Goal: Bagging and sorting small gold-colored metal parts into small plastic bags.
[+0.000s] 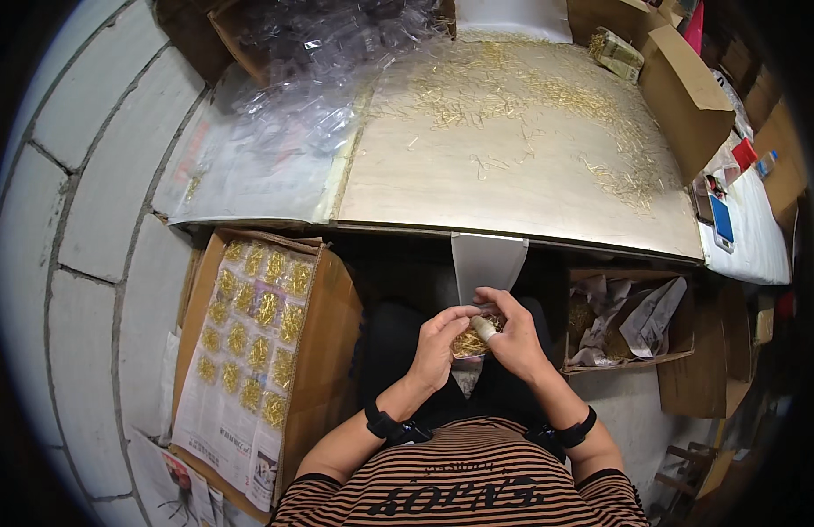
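"Head view: where is the thing being worked on?"

"In the lap, below the table edge: a small packet [468,344] of gold-coloured pieces, gripped between the left hand [435,350] and the right hand [518,341]."

"How do they grip it?"

"Both are curled inward. The left fingers and thumb close on its near side; the right thumb, in a pale wrap [483,329], lies over it, probably to press the contents in. I can't tell where every fingertip sits."

"Why hold it there?"

"A pale tapered sheet [489,262] hangs from the table [442,195] towards the hands, perhaps as a chute for the loose gold pieces [477,98] strewn above."

"And the upright cardboard flap [691,75]?"

"Likely a wall, stopping pieces sliding off the right side."

"On the left?"

"Filled packets [259,307] lie in rows on newspaper [216,430] over a cardboard box [324,342], which I'd guess makes counting easy. A heap of see-through plastic [315,92] sits on the table's left, presumably within reach."
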The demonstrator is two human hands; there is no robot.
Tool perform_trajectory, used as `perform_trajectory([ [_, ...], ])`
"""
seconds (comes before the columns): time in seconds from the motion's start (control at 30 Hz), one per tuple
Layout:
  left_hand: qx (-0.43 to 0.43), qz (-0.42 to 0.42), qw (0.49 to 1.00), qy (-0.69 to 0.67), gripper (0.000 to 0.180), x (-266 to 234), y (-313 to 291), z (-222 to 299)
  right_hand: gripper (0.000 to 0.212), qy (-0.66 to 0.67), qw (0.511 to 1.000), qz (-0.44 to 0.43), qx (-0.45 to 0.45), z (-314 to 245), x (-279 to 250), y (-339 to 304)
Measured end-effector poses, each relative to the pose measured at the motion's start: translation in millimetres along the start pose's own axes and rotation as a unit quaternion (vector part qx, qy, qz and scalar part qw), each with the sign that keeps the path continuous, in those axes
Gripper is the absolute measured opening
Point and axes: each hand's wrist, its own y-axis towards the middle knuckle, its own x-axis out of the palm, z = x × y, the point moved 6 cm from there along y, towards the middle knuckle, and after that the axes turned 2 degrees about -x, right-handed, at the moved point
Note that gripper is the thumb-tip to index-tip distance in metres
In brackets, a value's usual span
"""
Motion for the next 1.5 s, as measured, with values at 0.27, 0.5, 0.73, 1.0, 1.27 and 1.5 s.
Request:
perform_trajectory([
  [0.27,0.011,0.020,1.000,0.006,0.032,-3,0,6,0.035,0.072,0.997,0.005,0.001,1,-8,1],
  [0.5,0.008,0.006,1.000,0.021,0.026,6,-1,7,0.039,0.107,0.994,0.002,-0.005,3,2,0],
  [0.73,0.010,0.013,1.000,-0.003,0.028,0,-2,14,0.043,-0.044,0.992,0.068,-0.093,-12,-17,-6],
  [1.0,0.049,0.047,0.995,-0.073,0.026,-9,-2,7,0.062,-0.414,0.857,-0.123,-0.282,-44,24,-33],
  [1.27,0.038,0.028,0.996,-0.078,0.041,-13,2,3,0.053,-0.381,0.873,-0.107,-0.283,-51,18,-31],
  [1.5,0.037,-0.002,0.995,-0.089,0.038,-1,-2,8,0.048,-0.281,0.928,-0.044,-0.242,-42,14,-24],
])
